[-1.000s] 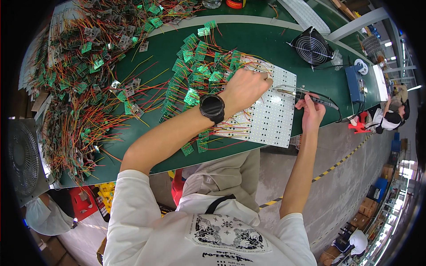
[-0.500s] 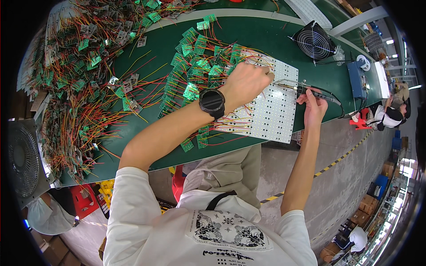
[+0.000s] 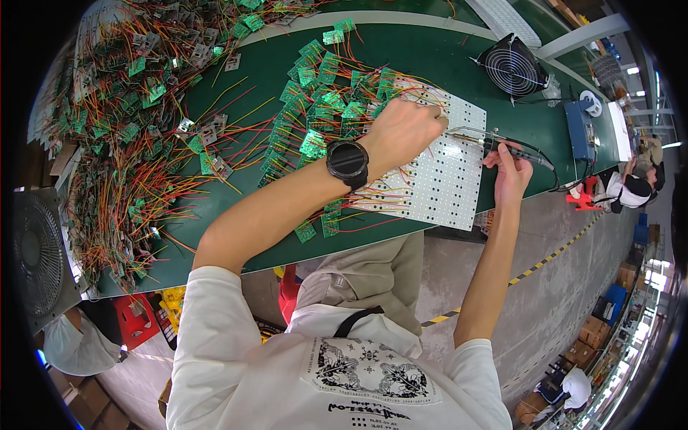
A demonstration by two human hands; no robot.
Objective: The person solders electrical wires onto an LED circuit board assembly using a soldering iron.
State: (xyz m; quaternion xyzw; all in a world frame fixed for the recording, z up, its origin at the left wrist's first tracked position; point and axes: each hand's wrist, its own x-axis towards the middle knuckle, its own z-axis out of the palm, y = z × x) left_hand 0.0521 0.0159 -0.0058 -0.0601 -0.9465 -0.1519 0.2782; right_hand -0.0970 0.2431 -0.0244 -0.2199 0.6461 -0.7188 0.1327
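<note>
A white perforated panel (image 3: 453,179), dotted with rows of small light and dark spots, lies on the green worktop. Its left part is covered by thin red and yellow wires running from several small green circuit boards (image 3: 276,147). My left hand (image 3: 407,129) rests over the panel's upper part with its fingers pinched together; what is between the fingertips is hidden. My right hand (image 3: 510,172), at the panel's right edge, grips a soldering iron (image 3: 529,152) by its dark handle. The iron's metal tip, with a thin guide beside it, points left toward my left fingertips.
A large tangled heap of wired circuit boards (image 3: 136,150) fills the worktop's left side. At the back right stand a black fan (image 3: 510,68) and a blue box (image 3: 579,129) with a cable. Another fan (image 3: 37,244) is at far left. A person (image 3: 634,188) sits farther off right.
The whole view has shifted slightly. Both hands keep nearly the same pose, the soldering iron still held at the left fingertips.
</note>
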